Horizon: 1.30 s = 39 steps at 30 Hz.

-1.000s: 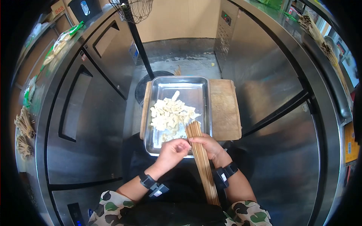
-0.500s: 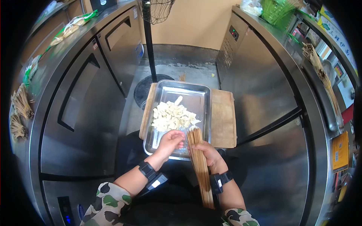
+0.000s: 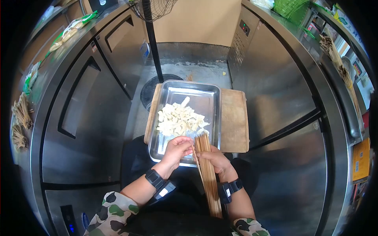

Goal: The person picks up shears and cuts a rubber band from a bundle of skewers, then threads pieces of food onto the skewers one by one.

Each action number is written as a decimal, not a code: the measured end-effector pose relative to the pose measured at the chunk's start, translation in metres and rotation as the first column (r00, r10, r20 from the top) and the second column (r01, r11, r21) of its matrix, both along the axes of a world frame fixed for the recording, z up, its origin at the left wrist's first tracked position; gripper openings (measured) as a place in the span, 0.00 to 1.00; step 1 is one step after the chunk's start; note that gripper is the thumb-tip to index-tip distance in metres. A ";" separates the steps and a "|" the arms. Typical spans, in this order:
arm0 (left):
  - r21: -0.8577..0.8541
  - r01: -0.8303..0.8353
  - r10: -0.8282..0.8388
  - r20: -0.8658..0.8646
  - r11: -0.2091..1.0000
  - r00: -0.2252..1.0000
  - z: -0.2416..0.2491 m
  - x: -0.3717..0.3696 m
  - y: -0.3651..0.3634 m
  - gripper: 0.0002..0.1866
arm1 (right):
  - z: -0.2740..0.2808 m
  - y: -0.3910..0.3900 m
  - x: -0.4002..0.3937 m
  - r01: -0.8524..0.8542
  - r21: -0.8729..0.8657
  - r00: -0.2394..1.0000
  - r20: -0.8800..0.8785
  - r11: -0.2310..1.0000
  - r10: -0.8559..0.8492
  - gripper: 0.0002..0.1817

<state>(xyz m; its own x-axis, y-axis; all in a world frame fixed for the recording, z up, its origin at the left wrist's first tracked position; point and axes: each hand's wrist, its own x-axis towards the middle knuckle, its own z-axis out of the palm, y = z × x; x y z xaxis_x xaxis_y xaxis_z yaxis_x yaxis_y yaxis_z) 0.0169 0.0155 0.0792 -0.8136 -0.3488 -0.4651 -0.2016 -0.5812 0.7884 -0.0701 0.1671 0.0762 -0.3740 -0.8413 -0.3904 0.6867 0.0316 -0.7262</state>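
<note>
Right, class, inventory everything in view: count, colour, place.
metal tray: one, silver, over wooden board
wooden board: one, tan, under tray
pale pieces: many, cream, heaped in tray
stick bundle: one, light brown, in right hand
other stick bundles: several, tan, far left and right
steel cabinets: two banks, grey, either side
pole: one, black, beyond tray
wire cage: one, dark, top
packets: two, green and white, upper left
box: one, yellow, right edge
wall: one, beige, far end
floor: one, grey, beyond tray
sleeves: two, camouflage, on forearms
wristbands: two, black, on wrists
left hand: one, pinching a stick beside bundle
right hand: one, holding stick bundle
</note>
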 end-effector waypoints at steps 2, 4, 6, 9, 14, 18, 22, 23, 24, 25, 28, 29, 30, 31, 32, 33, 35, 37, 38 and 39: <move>-0.012 -0.025 0.025 -0.031 1.000 0.999 -0.003 0.001 0.001 0.07 | 0.000 -0.001 -0.001 -0.001 0.014 1.000 -0.014 1.000 0.001 0.16; -0.037 -0.045 0.043 -0.061 0.998 0.997 -0.002 0.003 0.001 0.11 | 0.004 -0.002 0.001 0.019 0.014 1.000 -0.016 1.000 -0.019 0.16; -0.075 -0.059 0.052 -0.090 0.995 0.995 0.006 0.005 0.004 0.16 | 0.006 -0.003 0.002 0.025 0.017 0.999 -0.027 1.000 -0.024 0.16; -0.102 -0.051 0.041 -0.098 0.993 0.994 0.004 0.005 0.004 0.17 | 0.006 -0.004 0.002 0.008 0.021 0.999 -0.045 1.000 -0.007 0.15; -0.150 -0.052 0.042 -0.073 0.987 0.996 0.006 0.004 0.003 0.12 | 0.009 -0.004 0.000 -0.017 -0.008 1.000 -0.014 1.000 0.017 0.14; -0.151 -0.038 0.031 -0.054 0.988 0.998 0.001 0.005 0.004 0.08 | 0.003 -0.004 0.000 -0.007 -0.014 1.000 -0.005 1.000 0.007 0.13; -0.159 0.000 -0.005 -0.030 0.987 1.000 0.001 0.005 0.000 0.07 | 0.005 -0.005 -0.001 -0.028 0.001 1.000 0.012 1.000 0.028 0.13; -0.148 -0.003 -0.001 -0.022 0.989 1.000 0.004 0.005 -0.001 0.07 | 0.006 -0.005 -0.001 -0.031 0.012 0.999 0.016 0.999 0.031 0.13; -0.138 -0.005 0.003 -0.013 0.990 1.000 0.006 0.005 -0.001 0.07 | 0.003 -0.006 -0.001 -0.027 0.009 0.999 0.024 1.000 0.027 0.13; -0.115 -0.009 0.008 -0.008 0.993 1.000 0.007 0.005 -0.002 0.08 | -0.001 -0.006 -0.001 -0.024 0.005 0.999 0.032 1.000 0.024 0.14; -0.055 -0.020 0.021 0.005 0.998 1.000 0.008 0.007 -0.002 0.10 | -0.003 -0.008 -0.001 -0.020 -0.002 0.999 0.036 1.000 0.020 0.14; -0.037 -0.028 0.028 0.004 0.999 1.000 0.009 0.008 -0.002 0.10 | -0.003 -0.008 -0.001 -0.020 -0.001 0.999 0.032 1.000 0.020 0.14; -0.018 -0.037 0.037 0.003 0.999 0.999 0.009 0.008 -0.001 0.11 | -0.003 -0.007 -0.001 -0.019 0.000 0.999 0.026 1.000 0.019 0.14; -0.011 -0.035 0.036 0.004 0.999 0.999 0.009 0.009 -0.002 0.12 | -0.004 -0.008 -0.001 -0.019 0.000 1.000 0.019 1.000 0.019 0.15; -0.005 -0.034 0.034 0.005 0.999 0.999 0.009 0.009 -0.002 0.12 | -0.004 -0.008 -0.001 -0.020 0.000 1.000 0.012 1.000 0.020 0.15; 0.000 -0.034 0.034 0.006 0.999 0.999 0.009 0.009 -0.003 0.13 | -0.003 -0.008 -0.001 -0.041 0.003 0.999 0.001 0.999 0.041 0.16; -0.001 -0.037 0.037 0.006 0.999 0.999 0.008 0.009 -0.004 0.13 | 0.002 -0.007 -0.002 -0.082 0.010 0.996 -0.020 0.997 0.082 0.18; -0.001 -0.038 0.038 0.010 0.999 0.999 0.009 0.009 -0.004 0.12 | 0.002 -0.007 -0.001 -0.081 -0.011 0.996 -0.027 0.997 0.081 0.20; -0.002 -0.037 0.037 0.015 0.999 0.999 0.011 0.009 -0.004 0.12 | 0.002 -0.007 -0.001 -0.080 -0.021 0.996 -0.030 0.997 0.080 0.21; -0.003 -0.035 0.035 0.020 0.999 0.999 0.012 0.009 -0.004 0.12 | 0.002 -0.006 -0.001 -0.073 -0.023 0.997 -0.033 0.997 0.072 0.21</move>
<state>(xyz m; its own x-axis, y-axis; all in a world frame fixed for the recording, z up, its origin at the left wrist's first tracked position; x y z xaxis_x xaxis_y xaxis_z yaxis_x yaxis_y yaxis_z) 0.0262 0.0119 0.0913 -0.7910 -0.3783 -0.4808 -0.1970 -0.5865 0.7856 -0.0711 0.1610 0.0779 -0.3237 -0.8755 -0.3589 0.6598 0.0630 -0.7488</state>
